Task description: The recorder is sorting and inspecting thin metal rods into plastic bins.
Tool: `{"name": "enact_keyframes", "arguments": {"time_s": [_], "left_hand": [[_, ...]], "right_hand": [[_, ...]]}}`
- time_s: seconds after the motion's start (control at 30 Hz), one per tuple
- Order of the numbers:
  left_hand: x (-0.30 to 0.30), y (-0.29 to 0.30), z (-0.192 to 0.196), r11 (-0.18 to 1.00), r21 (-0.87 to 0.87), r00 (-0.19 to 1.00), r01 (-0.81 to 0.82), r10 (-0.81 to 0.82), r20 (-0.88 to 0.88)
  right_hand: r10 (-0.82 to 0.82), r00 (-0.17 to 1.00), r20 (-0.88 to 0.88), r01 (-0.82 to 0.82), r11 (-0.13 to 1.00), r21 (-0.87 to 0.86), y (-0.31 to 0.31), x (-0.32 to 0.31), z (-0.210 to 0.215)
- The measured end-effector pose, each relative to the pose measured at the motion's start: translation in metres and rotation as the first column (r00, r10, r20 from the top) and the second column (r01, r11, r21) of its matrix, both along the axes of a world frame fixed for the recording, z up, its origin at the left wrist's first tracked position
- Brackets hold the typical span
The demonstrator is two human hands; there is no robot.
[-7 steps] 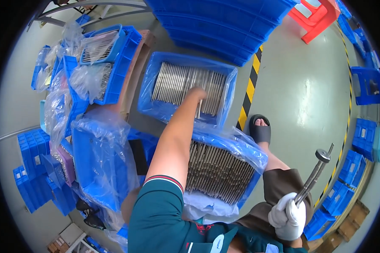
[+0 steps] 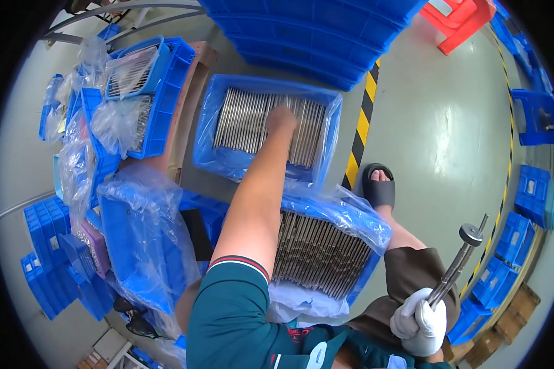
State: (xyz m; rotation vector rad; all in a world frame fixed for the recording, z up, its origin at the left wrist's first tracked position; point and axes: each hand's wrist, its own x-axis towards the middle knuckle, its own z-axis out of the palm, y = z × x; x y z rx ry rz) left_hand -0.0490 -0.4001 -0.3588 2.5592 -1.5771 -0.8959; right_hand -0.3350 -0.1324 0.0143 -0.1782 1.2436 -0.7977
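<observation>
My bare left hand (image 2: 281,118) reaches far forward into a plastic-lined blue bin (image 2: 210,140) and rests on a layer of thin metal rods (image 2: 243,120). Its fingers are hidden under the hand, so I cannot tell whether they hold a rod. My right hand (image 2: 420,323), in a white glove, is low at the right beside my knee. It grips a couple of long metal rods (image 2: 457,265) with a round flat head, pointing up and to the right. A nearer blue bin (image 2: 356,216) of the same rods (image 2: 317,252) lies under my left forearm.
Stacked blue crates (image 2: 314,27) stand behind the far bin. More bagged blue bins (image 2: 138,92) crowd the left side. A yellow-black floor stripe (image 2: 360,132) runs past my sandalled foot (image 2: 379,184). Small blue trays (image 2: 535,190) and a red stool (image 2: 458,21) are at the right.
My left hand has pushed a little farther into the far bin. The right hand with its rods has stayed put.
</observation>
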Motion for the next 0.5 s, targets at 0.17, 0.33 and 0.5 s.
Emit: {"name": "enact_keyframes", "arguments": {"time_s": [0.17,0.33,0.5], "left_hand": [[0.009,0.022,-0.01,0.997,-0.028,0.997,0.073,-0.074,-0.013],[0.007,0.056,0.008,0.906,-0.407,0.985,0.116,-0.157,-0.068],[0.026,0.088,0.01,0.981,0.15,0.991,-0.124,0.115,0.067]], "right_hand": [[0.061,0.998,0.014,-0.061,0.998,0.01,0.002,0.004,0.005],[0.09,0.996,0.015,-0.09,0.996,0.009,0.014,0.003,0.01],[0.118,0.986,0.117,-0.117,0.993,-0.012,0.021,0.007,0.014]]}}
